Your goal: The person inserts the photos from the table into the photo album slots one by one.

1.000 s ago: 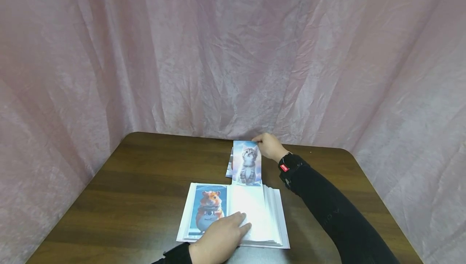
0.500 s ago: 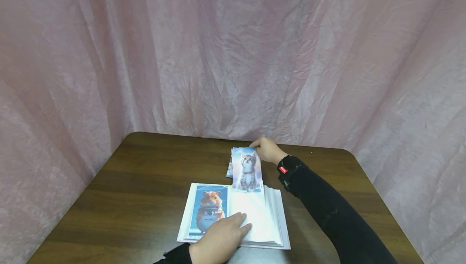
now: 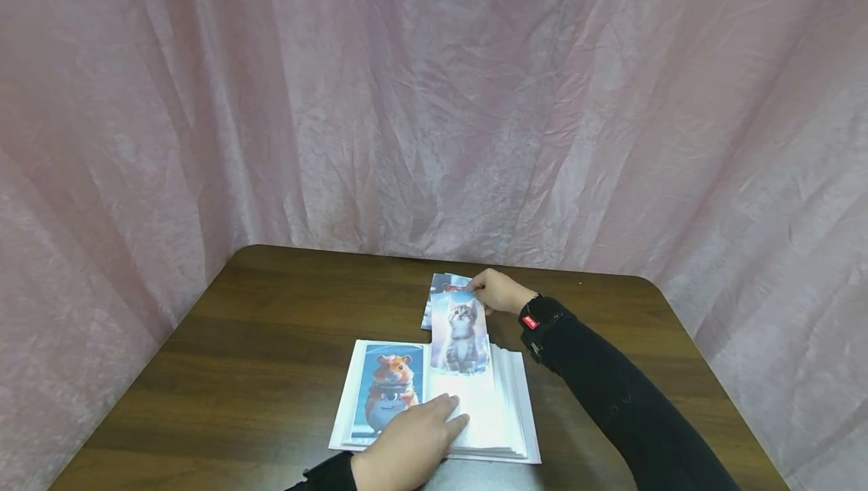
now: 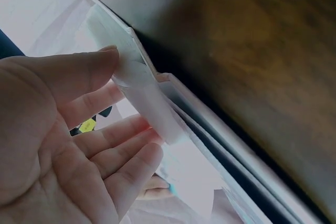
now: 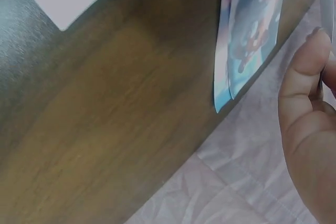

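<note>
Pinching the kitten card by its top, my distant right hand probably aligns it, the spread left hand seemingly steadying the photo album.

Lowers the rectangular pale blue-and-lilac card printed with a grey kitten down the right page of the open white photo album, covering more of that page than a second ago. Brings the right hand down with it, nearer the album. Uncovers more of the blue-edged printed cards behind, including upper edges and a reddish patch.
</note>
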